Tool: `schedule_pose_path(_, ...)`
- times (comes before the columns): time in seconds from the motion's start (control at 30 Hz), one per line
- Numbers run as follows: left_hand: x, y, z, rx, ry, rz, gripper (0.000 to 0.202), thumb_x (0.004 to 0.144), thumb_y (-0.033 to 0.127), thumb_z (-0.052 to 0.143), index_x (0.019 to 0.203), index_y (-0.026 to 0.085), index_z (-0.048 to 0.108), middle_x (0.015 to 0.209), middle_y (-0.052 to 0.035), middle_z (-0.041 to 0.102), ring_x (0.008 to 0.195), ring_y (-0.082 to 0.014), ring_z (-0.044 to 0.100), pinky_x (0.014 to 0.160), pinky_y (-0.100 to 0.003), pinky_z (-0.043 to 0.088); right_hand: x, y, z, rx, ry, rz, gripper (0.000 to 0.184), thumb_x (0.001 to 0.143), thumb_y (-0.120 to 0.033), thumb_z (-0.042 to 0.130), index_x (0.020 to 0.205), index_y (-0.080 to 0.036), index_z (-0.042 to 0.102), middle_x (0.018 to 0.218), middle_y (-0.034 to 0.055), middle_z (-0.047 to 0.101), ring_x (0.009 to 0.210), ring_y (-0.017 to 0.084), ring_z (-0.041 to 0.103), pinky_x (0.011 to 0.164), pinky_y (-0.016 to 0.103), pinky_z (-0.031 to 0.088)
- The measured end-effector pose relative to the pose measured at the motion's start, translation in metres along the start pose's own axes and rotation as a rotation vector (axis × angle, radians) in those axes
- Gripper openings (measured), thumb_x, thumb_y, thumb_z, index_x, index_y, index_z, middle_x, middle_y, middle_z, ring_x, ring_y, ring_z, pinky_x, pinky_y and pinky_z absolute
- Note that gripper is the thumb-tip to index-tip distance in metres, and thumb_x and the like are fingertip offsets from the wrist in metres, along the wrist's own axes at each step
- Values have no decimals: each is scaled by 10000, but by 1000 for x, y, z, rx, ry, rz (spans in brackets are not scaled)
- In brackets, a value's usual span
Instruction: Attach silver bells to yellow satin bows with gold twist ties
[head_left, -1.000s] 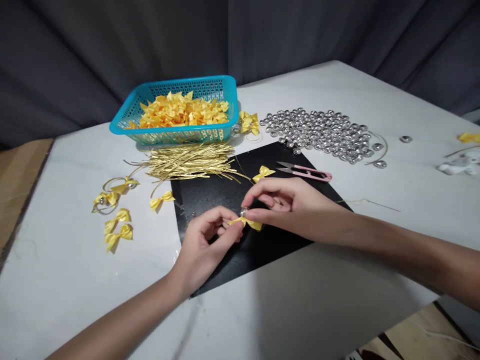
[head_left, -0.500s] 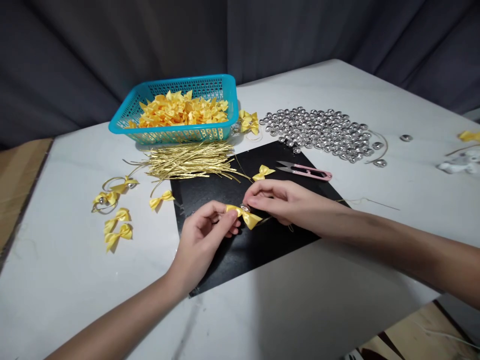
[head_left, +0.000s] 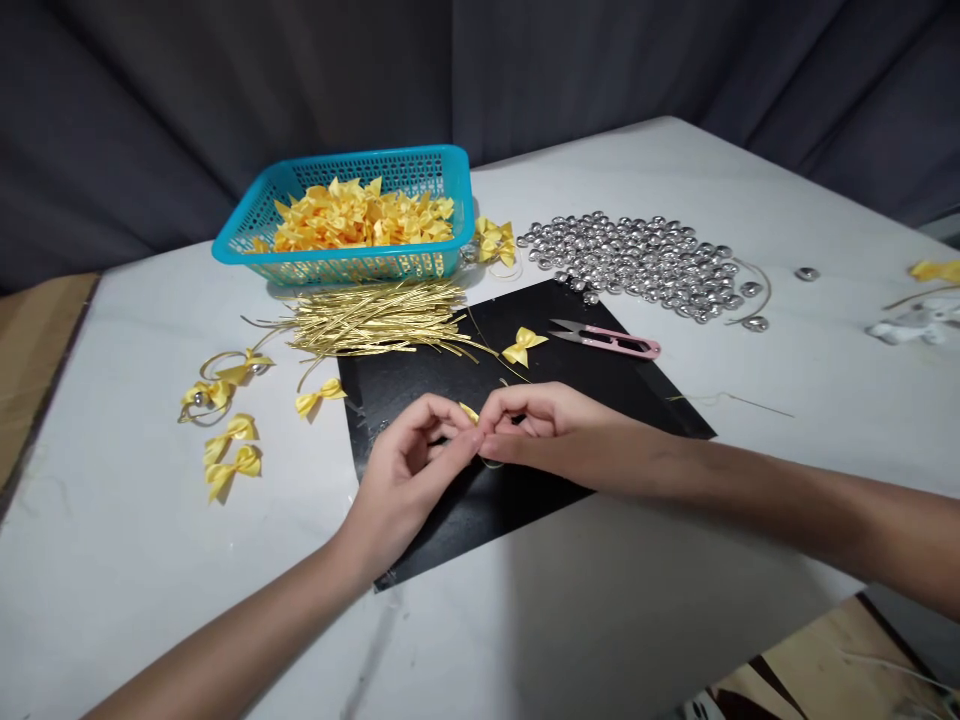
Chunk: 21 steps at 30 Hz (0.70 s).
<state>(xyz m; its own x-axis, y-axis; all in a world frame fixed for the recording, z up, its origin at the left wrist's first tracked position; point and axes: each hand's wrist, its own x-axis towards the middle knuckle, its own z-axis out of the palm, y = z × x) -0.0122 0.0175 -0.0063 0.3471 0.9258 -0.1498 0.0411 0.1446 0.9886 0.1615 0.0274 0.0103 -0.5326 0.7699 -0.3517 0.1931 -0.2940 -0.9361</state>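
Above the black mat [head_left: 517, 500], my left hand [head_left: 412, 470] and my right hand [head_left: 544, 430] meet fingertip to fingertip. Between them they pinch a yellow ribbon bow [head_left: 469, 411], of which only a sliver shows past the fingers. Both hands are closed. The silver bell seen at the bow earlier is hidden behind the fingers. A thin gold cord loop [head_left: 491, 463] peeks out under the right fingertips. Another yellow bow [head_left: 524, 346] lies on the mat beyond the hands, beside pink-handled thread snips [head_left: 615, 343].
A teal basket [head_left: 337, 256] full of yellow bows stands at the back. Before it lies a bundle of gold cords [head_left: 375, 322]. Silver bells [head_left: 637, 262] are heaped at the back right. Loose bows [head_left: 234, 470] lie left of the mat, a threaded needle [head_left: 761, 405] to the right.
My right hand has moved left and closed in against my left fingertips. The bow and bell, in plain view before, are now mostly covered by the fingers.
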Motion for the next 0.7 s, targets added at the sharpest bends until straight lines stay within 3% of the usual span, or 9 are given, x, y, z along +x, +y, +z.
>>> schedule_pose_path(0.1,0,-2,0,26,90,33,98,791,251,629,807,191,554,763,29,585,696,-95,557,638,-189,440,-1,-3,-9,-123,65,-103,213,812,-335,587,910,-148,556,610,-64,330,520,61,277,454,188,205)
schedule_pose_path(0.2,1,-5,-2,304,205,137,128,810,250,601,926,205,570,894,-14,611,849,-157,570,724,-261,448,-3,-6,-24,-358,260,-268,306,841,-266,549,1130,-174,508,650,-58,317,524,65,289,472,191,236)
schedule_pose_path(0.3,3,-8,-6,732,171,277,214,803,235,607,1016,218,618,1055,-54,615,1014,-220,524,884,-364,391,-5,-7,-37,-641,324,-271,360,859,-287,522,1208,-210,481,672,-43,389,544,81,372,501,204,288)
schedule_pose_path(0.37,5,-9,-8,866,135,306,156,810,243,605,955,222,657,1065,-58,628,1037,-237,515,923,-400,361,-6,-8,-43,-885,348,-208,347,868,-299,500,1205,-221,502,721,-16,485,594,108,455,540,225,325)
schedule_pose_path(0.47,7,-9,-9,835,131,305,73,818,233,600,851,210,661,939,-41,673,958,-221,549,875,-373,392,-6,-9,-48,-1150,350,-101,325,870,-286,482,1179,-202,533,847,37,584,708,160,544,605,259,374)
schedule_pose_path(0.57,7,-7,-8,668,97,269,60,824,217,593,824,199,650,839,-19,687,843,-180,590,793,-307,431,-7,-7,-51,-1249,306,-60,320,881,-286,458,1179,-198,535,951,72,610,796,199,580,630,284,410)
schedule_pose_path(0.7,5,-3,-5,428,73,183,89,841,223,572,845,188,654,843,-14,676,787,-133,607,728,-239,452,-9,-4,-49,-1383,339,-208,296,869,-280,480,1128,-179,585,1045,114,597,979,280,531,757,382,435)
